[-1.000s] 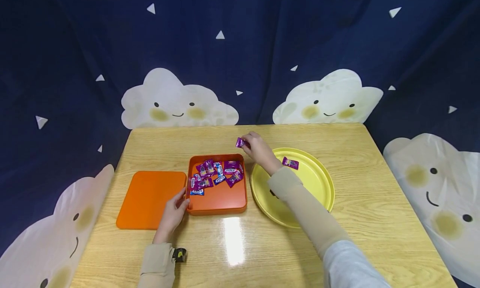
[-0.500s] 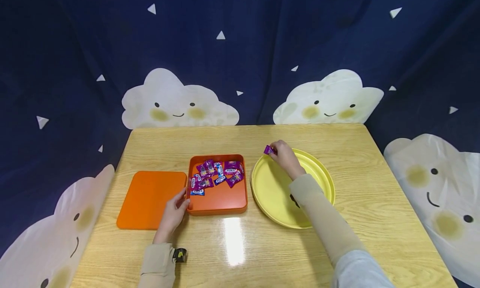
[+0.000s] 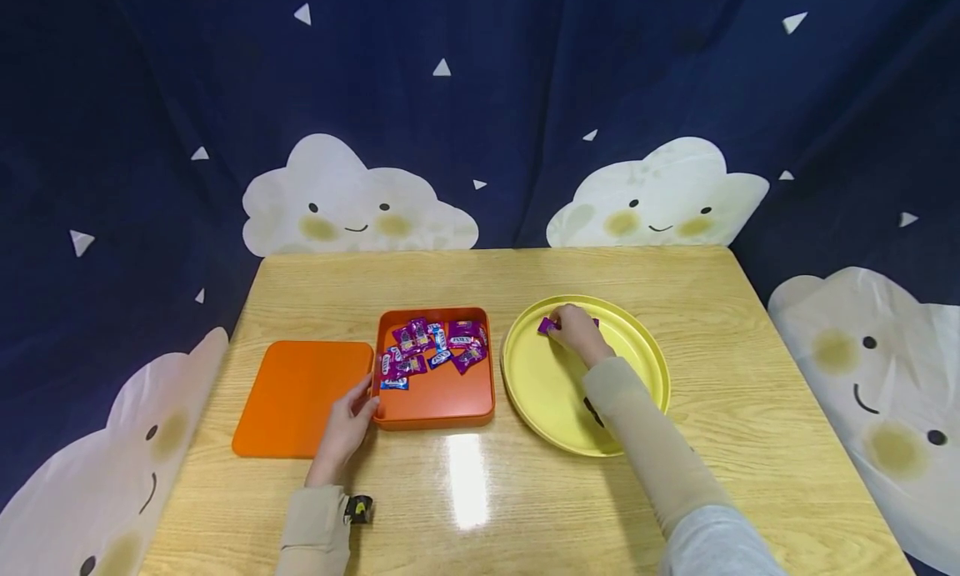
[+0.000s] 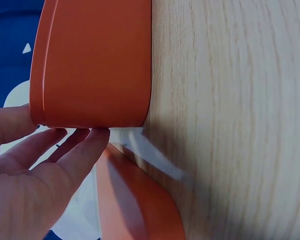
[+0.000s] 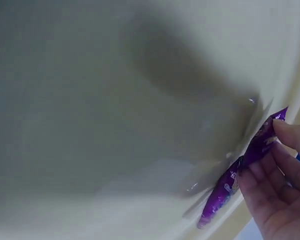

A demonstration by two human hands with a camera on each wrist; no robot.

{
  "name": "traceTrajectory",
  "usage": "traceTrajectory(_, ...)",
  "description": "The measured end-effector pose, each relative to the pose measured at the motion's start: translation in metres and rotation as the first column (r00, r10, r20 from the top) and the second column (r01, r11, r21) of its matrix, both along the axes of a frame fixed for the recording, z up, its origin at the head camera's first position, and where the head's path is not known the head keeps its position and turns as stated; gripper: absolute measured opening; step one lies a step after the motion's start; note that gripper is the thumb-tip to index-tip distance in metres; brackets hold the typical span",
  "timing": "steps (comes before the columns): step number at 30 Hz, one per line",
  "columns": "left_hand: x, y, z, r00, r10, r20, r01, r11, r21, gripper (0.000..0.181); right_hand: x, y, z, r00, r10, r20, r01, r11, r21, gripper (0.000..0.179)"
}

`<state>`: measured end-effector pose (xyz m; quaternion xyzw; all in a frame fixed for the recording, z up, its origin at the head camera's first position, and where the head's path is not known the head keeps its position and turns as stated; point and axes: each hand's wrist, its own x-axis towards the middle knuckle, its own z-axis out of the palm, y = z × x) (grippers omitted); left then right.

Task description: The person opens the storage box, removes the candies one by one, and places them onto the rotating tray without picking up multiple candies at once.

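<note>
In the head view my right hand [image 3: 579, 332] is low over the far part of a yellow round tray [image 3: 536, 393]. Thumb and fingertips pinch a purple-wrapped candy [image 5: 261, 142] just at the tray's surface. A second purple candy [image 5: 221, 195] lies beside it, mostly hidden behind the hand in the head view. My left hand [image 3: 351, 426] rests at the left side of an orange-red box [image 3: 442, 401]. Its fingers [image 4: 85, 150] touch the box's outer wall, with the thumb at the rim. Several purple and blue-and-white wrapped candies [image 3: 408, 365] lie inside the box, mostly toward its back.
An orange lid [image 3: 300, 401] lies flat on the wooden table [image 3: 405, 509], left of the box. The tray stands close to the box's right side. A dark blue curtain [image 3: 517, 101] with clouds hangs behind the table.
My right hand has carried the purple candy rightward from beyond the box's back right corner, then down onto the tray. The left hand stays against the box.
</note>
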<state>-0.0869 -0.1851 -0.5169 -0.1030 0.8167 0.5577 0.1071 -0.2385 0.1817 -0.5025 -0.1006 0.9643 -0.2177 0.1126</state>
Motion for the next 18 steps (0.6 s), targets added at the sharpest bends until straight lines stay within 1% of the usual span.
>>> traceTrajectory(5, 0.0, 0.0, -0.0005, 1.0, 0.0, -0.008, 0.0, 1.0, -0.007, 0.049, 0.0023, 0.0009, -0.0017, 1.0, 0.009, 0.018, -0.008, 1.0, -0.004, 0.023)
traceTrajectory(11, 0.0001, 0.0003, -0.0006, 1.0, 0.004, -0.006, -0.004, 1.0, -0.007, 0.049, 0.0028, 0.002, -0.0037, 1.0, 0.015, 0.01, -0.015, 0.999, 0.028, 0.02)
traceTrajectory(18, -0.0007, 0.0005, -0.0005, 1.0, 0.004, -0.001, -0.004, 1.0, -0.002, 0.049, 0.0023, 0.0036, -0.0058, 1.0, 0.009, 0.012, -0.009, 1.0, 0.023, 0.023)
